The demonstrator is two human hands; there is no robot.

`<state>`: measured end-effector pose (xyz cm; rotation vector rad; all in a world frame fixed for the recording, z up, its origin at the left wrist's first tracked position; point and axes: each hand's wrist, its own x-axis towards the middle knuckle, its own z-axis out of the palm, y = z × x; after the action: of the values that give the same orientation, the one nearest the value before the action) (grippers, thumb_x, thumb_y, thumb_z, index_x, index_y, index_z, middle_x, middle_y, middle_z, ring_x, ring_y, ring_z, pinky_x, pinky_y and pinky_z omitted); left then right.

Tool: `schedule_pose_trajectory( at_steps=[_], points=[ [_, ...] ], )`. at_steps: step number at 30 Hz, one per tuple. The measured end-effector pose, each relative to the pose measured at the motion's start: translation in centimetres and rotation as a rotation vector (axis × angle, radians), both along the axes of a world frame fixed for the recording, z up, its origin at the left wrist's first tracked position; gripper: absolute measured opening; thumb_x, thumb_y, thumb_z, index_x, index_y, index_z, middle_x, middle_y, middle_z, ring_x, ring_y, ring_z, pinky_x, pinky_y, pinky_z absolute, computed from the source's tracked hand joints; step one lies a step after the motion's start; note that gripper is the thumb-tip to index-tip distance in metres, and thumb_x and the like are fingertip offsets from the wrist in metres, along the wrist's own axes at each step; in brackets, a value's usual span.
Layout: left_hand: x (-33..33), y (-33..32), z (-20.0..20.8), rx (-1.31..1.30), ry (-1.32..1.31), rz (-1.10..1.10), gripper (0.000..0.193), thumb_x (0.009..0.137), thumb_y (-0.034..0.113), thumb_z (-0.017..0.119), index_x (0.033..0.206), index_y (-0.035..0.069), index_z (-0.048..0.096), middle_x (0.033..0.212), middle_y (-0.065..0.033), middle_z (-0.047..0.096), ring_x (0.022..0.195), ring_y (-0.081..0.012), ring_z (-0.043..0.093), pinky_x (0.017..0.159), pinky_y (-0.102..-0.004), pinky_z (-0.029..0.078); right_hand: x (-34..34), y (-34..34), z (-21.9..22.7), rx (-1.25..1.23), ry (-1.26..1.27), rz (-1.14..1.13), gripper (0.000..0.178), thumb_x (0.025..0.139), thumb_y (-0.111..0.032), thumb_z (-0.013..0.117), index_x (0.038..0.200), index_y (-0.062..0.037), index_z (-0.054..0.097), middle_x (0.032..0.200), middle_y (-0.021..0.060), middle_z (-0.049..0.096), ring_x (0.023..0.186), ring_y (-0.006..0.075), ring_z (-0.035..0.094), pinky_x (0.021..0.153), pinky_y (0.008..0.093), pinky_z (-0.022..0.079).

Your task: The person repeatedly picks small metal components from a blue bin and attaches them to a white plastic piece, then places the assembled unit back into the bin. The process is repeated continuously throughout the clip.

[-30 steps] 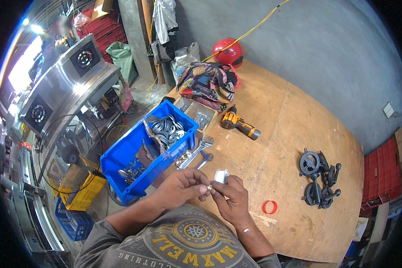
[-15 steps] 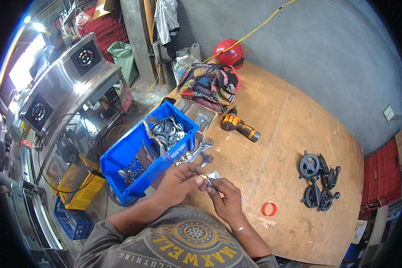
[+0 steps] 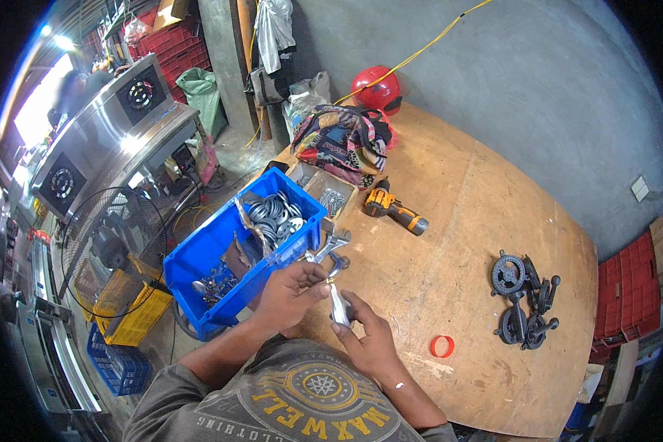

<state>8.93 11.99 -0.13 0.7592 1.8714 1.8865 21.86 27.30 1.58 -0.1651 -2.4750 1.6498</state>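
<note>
The person's left hand pinches a small brass-coloured fitting between thumb and forefinger, its fingers closed on the piece, while the right hand, a little nearer the body, grips a shiny whitish piece with thumb and fingers. That piece stretches from the fitting down to the right fingers; its exact shape is hard to tell. Both hands are over the near edge of the wooden bench. Just beyond the left fingers lie an adjustable wrench and a second metal tool. To the left of the left fingers stands a blue bin, with dark and grey rings in its far part and small metal parts in its near part. Farther ahead of the fingers are a wooden tray of screws, a patterned bag and a rounded red object. An orange-and-black cordless drill lies ahead and to the right of the fingers. Near the right fingers, on their right, sits a red ring; well beyond it on that side rest black burner-like parts.
</note>
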Motion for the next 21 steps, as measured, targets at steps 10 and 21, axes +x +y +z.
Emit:
schedule_pose_trajectory(
  at_steps=[10, 21],
  points=[
    [-0.1, -0.1, 0.5, -0.247, 0.291, -0.027, 0.023, 0.083, 0.015, 0.075, 0.102, 0.003, 0.07, 0.092, -0.011, 0.071, 0.085, -0.0191, 0.069, 0.073, -0.0326, 0.053, 1.0, 1.3, 0.9, -0.574, 0.001, 0.127, 0.068, 0.084, 0.002, 0.07, 0.144, -0.0008, 0.037, 0.104, 0.0133, 0.066, 0.099, 0.0215, 0.065, 0.093, 0.0362, 0.048],
    [1.6, -0.1, 0.6, -0.289, 0.548, -0.2, 0.012, 0.083, 0.015, 0.072, 0.092, 0.007, 0.072, 0.086, -0.0094, 0.069, 0.079, -0.0278, 0.068, 0.071, -0.0376, 0.054, -1.2, 3.3, 2.3, -0.86, 0.048, 0.134, 0.073, 0.081, -0.005, 0.074, 0.143, -0.0037, 0.035, 0.112, 0.0236, 0.064, 0.097, 0.0284, 0.067, 0.06, 0.0297, 0.058]
  ],
)
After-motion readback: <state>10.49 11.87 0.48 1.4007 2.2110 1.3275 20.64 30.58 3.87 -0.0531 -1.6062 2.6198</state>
